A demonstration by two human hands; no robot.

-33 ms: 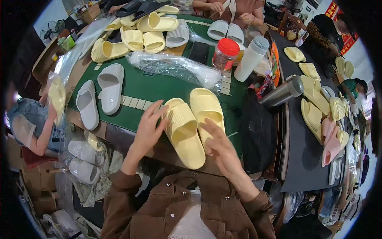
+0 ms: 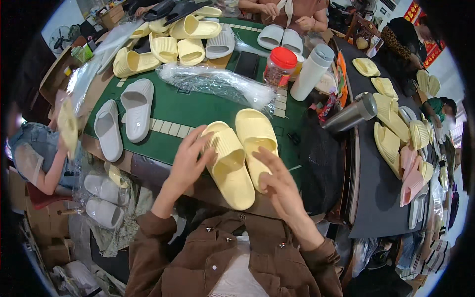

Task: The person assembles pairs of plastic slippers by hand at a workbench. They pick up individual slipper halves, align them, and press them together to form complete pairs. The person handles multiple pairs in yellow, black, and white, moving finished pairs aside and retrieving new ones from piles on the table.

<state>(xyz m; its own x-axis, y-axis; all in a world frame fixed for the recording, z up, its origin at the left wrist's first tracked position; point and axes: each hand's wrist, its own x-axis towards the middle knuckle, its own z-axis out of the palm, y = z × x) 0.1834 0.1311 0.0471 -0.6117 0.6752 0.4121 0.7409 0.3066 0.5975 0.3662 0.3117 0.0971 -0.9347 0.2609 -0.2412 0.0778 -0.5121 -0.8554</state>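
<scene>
Two pale yellow slippers stand side by side at the near edge of the green table, toes pointing away from me. My left hand point(image 2: 189, 159) is beside the left slipper point(image 2: 232, 185), its fingertips against or just over the ribbed strap. Those fingers are spread, not wrapped round anything. Over the near part of the right slipper point(image 2: 257, 129) hovers my right hand point(image 2: 281, 185), fingers stretched out and apart; whether it touches the sole I cannot tell. A grey pair, with one grey slipper point(image 2: 138, 110) nearest, lies to the left on the table.
Clear plastic bags point(image 2: 217, 84) lie beyond the slippers. A red-lidded jar point(image 2: 279, 67), a white bottle point(image 2: 312, 73) and a steel tumbler point(image 2: 351, 114) stand at the right. Yellow slippers point(image 2: 195, 27) are heaped at the back left. A co-worker at the left holds a yellow slipper point(image 2: 68, 123).
My left hand has moved slightly right, onto or closer to the left slipper's strap. My right hand has shifted a little, its fingers still over the right slipper. Both slippers stay in place.
</scene>
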